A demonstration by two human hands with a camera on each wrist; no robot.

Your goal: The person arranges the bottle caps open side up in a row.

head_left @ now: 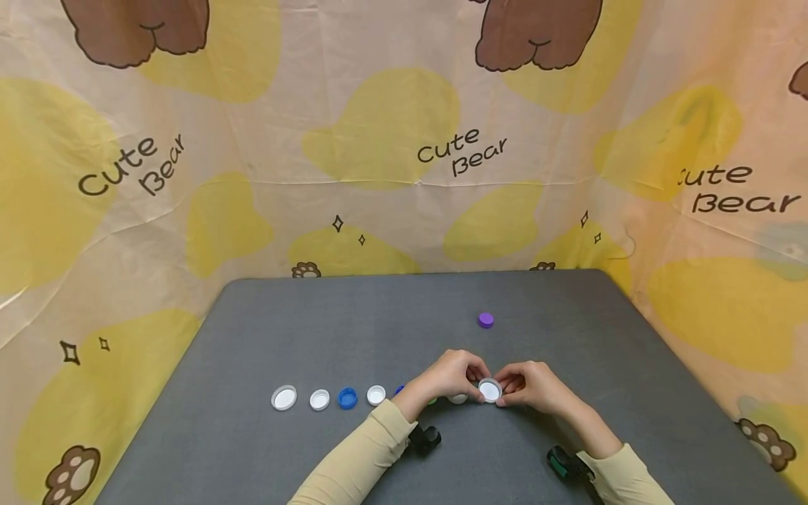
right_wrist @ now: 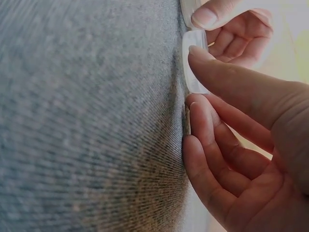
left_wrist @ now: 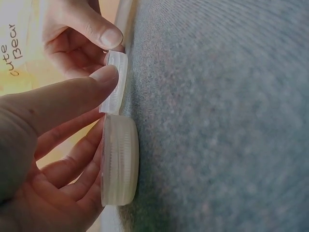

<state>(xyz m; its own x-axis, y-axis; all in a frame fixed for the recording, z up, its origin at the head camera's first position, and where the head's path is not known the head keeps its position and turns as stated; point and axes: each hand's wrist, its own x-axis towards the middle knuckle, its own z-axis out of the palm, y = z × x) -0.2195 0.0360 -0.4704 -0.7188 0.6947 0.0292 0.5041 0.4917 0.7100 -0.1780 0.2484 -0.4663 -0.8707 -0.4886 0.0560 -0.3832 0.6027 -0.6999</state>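
Note:
Between both hands a white bottle cap [head_left: 489, 391] lies on the grey table, its hollow side up. My left hand [head_left: 449, 376] pinches it from the left with thumb and fingers. On the cap's other side, my right hand [head_left: 535, 386] grips the edge likewise. The left wrist view shows a larger whitish cap [left_wrist: 119, 162] with a ridged side, standing right beside the pinched one. In the head view the left hand and forearm partly cover this neighbouring cap, a blue cap [head_left: 400, 389] and a green one [head_left: 432, 401].
Leftward the row continues with a white cap [head_left: 376, 395], a blue cap [head_left: 348, 398], another white cap [head_left: 319, 400] and a large white cap [head_left: 284, 398]. Beyond the hands sits a purple cap [head_left: 485, 320]. A printed cloth [head_left: 379, 140] hangs behind the table [head_left: 303, 322].

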